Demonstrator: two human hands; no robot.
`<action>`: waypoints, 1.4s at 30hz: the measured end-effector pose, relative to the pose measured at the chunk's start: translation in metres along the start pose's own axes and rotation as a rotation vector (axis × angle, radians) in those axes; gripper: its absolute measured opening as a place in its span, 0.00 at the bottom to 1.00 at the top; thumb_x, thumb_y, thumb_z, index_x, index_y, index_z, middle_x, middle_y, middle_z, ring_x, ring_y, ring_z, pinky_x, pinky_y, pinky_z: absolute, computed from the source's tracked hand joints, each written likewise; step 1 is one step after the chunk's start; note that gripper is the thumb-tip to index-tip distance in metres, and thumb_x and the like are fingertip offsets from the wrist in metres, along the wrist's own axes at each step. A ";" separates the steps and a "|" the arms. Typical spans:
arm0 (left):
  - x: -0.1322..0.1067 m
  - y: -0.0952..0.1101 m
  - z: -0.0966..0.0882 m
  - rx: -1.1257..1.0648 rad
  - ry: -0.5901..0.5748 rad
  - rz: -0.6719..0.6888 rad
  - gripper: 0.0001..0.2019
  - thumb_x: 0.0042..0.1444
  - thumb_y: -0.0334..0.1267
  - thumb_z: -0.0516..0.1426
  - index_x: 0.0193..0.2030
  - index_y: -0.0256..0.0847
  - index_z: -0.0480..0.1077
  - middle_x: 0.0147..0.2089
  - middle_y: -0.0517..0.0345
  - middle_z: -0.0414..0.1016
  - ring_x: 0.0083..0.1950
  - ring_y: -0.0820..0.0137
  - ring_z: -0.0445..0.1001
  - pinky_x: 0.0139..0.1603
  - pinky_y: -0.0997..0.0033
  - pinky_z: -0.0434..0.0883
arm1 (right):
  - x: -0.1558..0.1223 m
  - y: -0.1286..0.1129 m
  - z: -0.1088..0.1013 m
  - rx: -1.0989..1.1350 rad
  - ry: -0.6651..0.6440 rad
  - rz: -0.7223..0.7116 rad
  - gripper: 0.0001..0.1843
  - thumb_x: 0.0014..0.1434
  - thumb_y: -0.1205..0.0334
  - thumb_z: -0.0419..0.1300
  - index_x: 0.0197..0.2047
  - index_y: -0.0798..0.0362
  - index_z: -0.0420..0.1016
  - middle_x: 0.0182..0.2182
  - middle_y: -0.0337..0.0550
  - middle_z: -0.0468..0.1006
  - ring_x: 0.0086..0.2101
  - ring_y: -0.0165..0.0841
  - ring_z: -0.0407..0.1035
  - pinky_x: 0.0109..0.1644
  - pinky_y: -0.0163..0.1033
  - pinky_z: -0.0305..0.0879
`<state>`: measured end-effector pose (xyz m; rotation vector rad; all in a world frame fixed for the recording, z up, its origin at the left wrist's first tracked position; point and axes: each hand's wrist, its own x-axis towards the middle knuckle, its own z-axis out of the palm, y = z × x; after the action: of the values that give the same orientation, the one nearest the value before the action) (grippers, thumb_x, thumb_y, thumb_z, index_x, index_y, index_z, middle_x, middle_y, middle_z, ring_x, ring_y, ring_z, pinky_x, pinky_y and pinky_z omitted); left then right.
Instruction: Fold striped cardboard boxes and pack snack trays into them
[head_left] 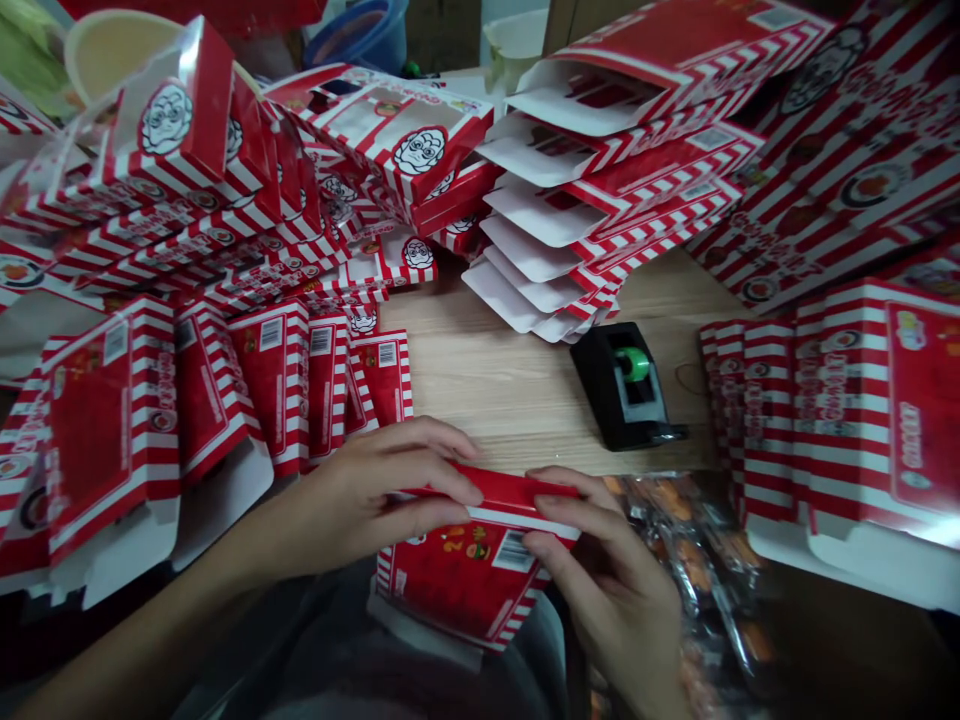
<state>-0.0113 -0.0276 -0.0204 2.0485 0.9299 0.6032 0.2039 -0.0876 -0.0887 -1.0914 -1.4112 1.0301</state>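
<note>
A red-and-white striped carton [465, 580] with a barcode sits at the table's near edge, over my lap. My left hand [375, 490] lies over its top flap, fingers pressed down along the red edge. Fingertips of my right hand [607, 580] pinch the same flap from the right, near the barcode. Both hands are closed on the carton.
A black tape dispenser [626, 385] with a green roll stands on the wooden table [487, 380]. Stacks of the same cartons crowd the left [225, 390], back [600, 200] and right [847, 410]. Clear packets of orange snacks [690, 560] lie by my right hand.
</note>
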 end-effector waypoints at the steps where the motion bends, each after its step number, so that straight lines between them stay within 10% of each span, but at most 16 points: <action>1: -0.001 -0.002 -0.001 -0.025 -0.018 -0.014 0.09 0.57 0.31 0.57 0.42 0.43 0.74 0.50 0.54 0.73 0.51 0.71 0.73 0.52 0.74 0.70 | -0.001 0.001 0.000 -0.006 0.005 -0.004 0.19 0.56 0.73 0.60 0.47 0.41 0.72 0.45 0.42 0.73 0.46 0.34 0.68 0.46 0.39 0.69; 9: -0.019 -0.019 0.018 -0.355 0.196 -0.209 0.08 0.57 0.31 0.56 0.40 0.47 0.75 0.51 0.57 0.76 0.53 0.68 0.73 0.53 0.68 0.71 | 0.008 0.010 -0.010 -0.080 0.134 0.003 0.09 0.58 0.68 0.58 0.41 0.47 0.74 0.42 0.44 0.77 0.44 0.35 0.71 0.44 0.40 0.69; 14: -0.017 -0.030 0.023 -0.281 0.262 -0.377 0.05 0.55 0.37 0.58 0.35 0.47 0.76 0.41 0.60 0.79 0.44 0.69 0.77 0.47 0.69 0.74 | 0.033 0.040 -0.067 -0.747 0.612 0.114 0.14 0.58 0.56 0.54 0.40 0.57 0.75 0.37 0.53 0.73 0.41 0.41 0.66 0.47 0.49 0.63; 19: -0.013 -0.033 0.026 -0.282 0.205 -0.462 0.06 0.53 0.40 0.59 0.39 0.49 0.73 0.41 0.61 0.77 0.42 0.71 0.77 0.38 0.77 0.75 | 0.058 0.067 -0.105 -0.460 0.468 0.459 0.20 0.46 0.45 0.60 0.30 0.55 0.76 0.28 0.46 0.73 0.34 0.39 0.65 0.46 0.48 0.60; 28: -0.013 -0.027 0.030 -0.240 0.273 -0.504 0.05 0.53 0.42 0.59 0.38 0.49 0.73 0.38 0.63 0.77 0.40 0.72 0.77 0.37 0.80 0.74 | 0.033 0.077 -0.098 0.040 0.538 0.463 0.21 0.40 0.41 0.64 0.28 0.51 0.71 0.36 0.41 0.75 0.31 0.34 0.71 0.40 0.45 0.67; 33: -0.010 -0.028 0.026 -0.161 0.403 -0.487 0.06 0.49 0.43 0.62 0.34 0.46 0.74 0.37 0.61 0.78 0.41 0.70 0.77 0.43 0.76 0.74 | 0.014 0.098 -0.083 -0.295 0.677 0.472 0.19 0.47 0.44 0.60 0.28 0.53 0.72 0.27 0.44 0.76 0.32 0.37 0.71 0.40 0.45 0.66; 42: -0.002 0.002 0.021 -0.366 0.900 -0.631 0.08 0.54 0.45 0.58 0.40 0.50 0.67 0.34 0.68 0.78 0.30 0.70 0.78 0.25 0.74 0.76 | 0.014 0.094 -0.083 -0.411 0.667 0.546 0.21 0.44 0.42 0.59 0.24 0.54 0.71 0.19 0.45 0.74 0.25 0.38 0.69 0.31 0.42 0.65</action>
<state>0.0024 -0.0395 -0.0314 1.0114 1.7186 1.2438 0.2939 -0.0502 -0.1687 -1.9768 -0.7982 0.6295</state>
